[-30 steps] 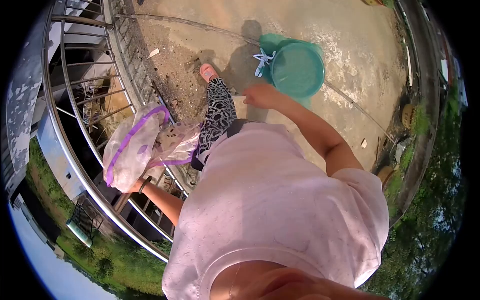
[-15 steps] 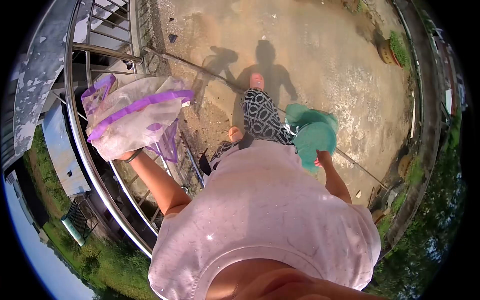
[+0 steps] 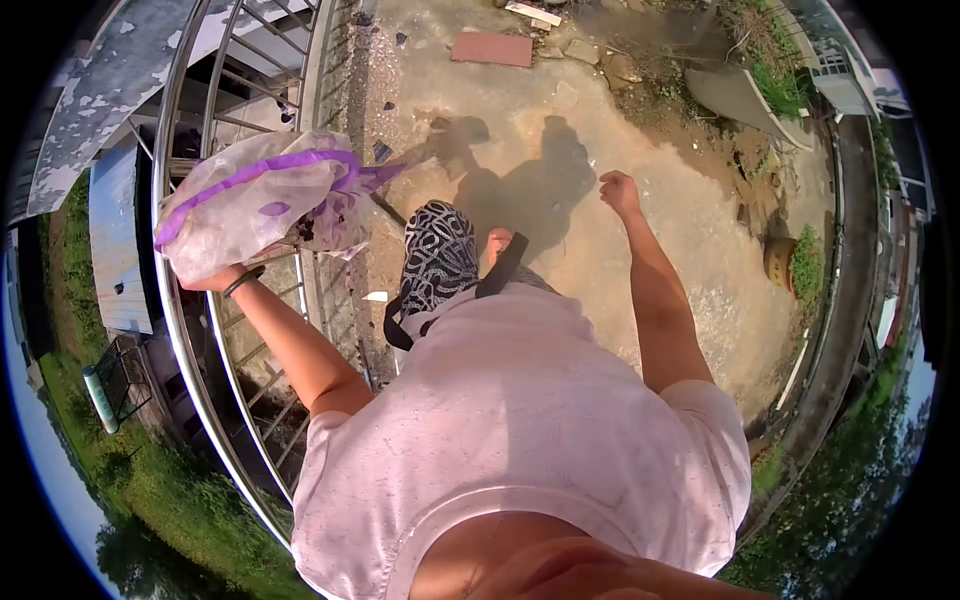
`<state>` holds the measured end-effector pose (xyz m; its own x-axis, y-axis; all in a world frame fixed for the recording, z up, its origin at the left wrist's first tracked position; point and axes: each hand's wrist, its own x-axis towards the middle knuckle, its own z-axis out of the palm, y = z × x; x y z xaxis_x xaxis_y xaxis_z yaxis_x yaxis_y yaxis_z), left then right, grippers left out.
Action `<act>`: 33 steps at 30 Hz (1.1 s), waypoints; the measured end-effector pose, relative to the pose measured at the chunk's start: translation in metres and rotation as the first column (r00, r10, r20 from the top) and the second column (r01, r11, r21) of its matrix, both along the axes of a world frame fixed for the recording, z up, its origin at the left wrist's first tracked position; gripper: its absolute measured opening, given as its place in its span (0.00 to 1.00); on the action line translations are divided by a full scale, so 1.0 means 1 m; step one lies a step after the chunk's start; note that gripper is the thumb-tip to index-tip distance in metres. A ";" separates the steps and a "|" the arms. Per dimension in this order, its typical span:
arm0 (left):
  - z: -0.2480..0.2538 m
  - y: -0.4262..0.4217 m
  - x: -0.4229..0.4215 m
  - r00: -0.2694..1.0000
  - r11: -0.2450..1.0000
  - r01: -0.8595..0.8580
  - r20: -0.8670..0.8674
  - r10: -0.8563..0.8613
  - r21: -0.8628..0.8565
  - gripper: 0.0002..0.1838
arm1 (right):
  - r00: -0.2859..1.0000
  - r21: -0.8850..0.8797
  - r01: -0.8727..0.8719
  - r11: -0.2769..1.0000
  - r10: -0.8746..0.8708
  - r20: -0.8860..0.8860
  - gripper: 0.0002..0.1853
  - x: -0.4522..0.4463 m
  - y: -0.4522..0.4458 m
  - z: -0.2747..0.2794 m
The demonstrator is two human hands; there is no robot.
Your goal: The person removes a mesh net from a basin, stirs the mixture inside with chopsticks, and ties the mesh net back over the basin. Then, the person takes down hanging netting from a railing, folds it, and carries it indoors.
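My left hand [image 3: 218, 279] is at the left, beside the metal railing, with a dark band round its wrist. Its fingers are partly hidden under a crumpled, whitish see-through sheet with purple trim [image 3: 245, 215], which it grips from below. I cannot make out whether this is a bag or a cover; something dark shows in its lower folds. My right hand [image 3: 618, 190] reaches forward on the right, above the concrete. Its fingers are curled in loosely, and no object shows in them.
A shiny metal railing [image 3: 181, 345] runs along my left side. Ahead lie a reddish board [image 3: 491, 49], stones and rubble. To the right stands a potted plant [image 3: 780, 262] near a low wall. My shadow falls on the concrete [image 3: 690, 300].
I have stepped forward. The green basin by my right hand has gone from view. My right arm has swung forward, while my left hand still carries the purple-trimmed sheet.
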<state>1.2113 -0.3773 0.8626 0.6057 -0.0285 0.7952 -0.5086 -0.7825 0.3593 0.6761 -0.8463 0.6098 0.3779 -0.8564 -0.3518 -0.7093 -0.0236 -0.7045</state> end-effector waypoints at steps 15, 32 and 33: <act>-0.014 -0.488 0.326 0.882 0.950 0.218 -0.372 -0.290 -0.223 0.15 | 0.578 -0.464 -0.647 0.604 0.786 0.218 0.14 0.608 -0.134 0.284; 0.032 -0.918 0.683 0.608 0.724 0.511 -0.402 -0.685 -0.462 0.16 | 0.620 -0.118 -0.713 0.691 0.700 0.353 0.20 0.945 -0.603 0.245; 0.054 -0.935 0.708 0.399 0.532 0.521 -0.361 -0.843 -0.668 0.16 | 0.658 -0.115 -0.732 0.672 0.740 0.138 0.25 0.972 -0.645 0.246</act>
<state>1.9189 -1.3121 0.9168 0.8268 -0.4635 0.3186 -0.3393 0.0407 0.9398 1.6476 -1.4915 0.8558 0.9379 -0.2865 -0.1957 -0.3242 -0.5227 -0.7884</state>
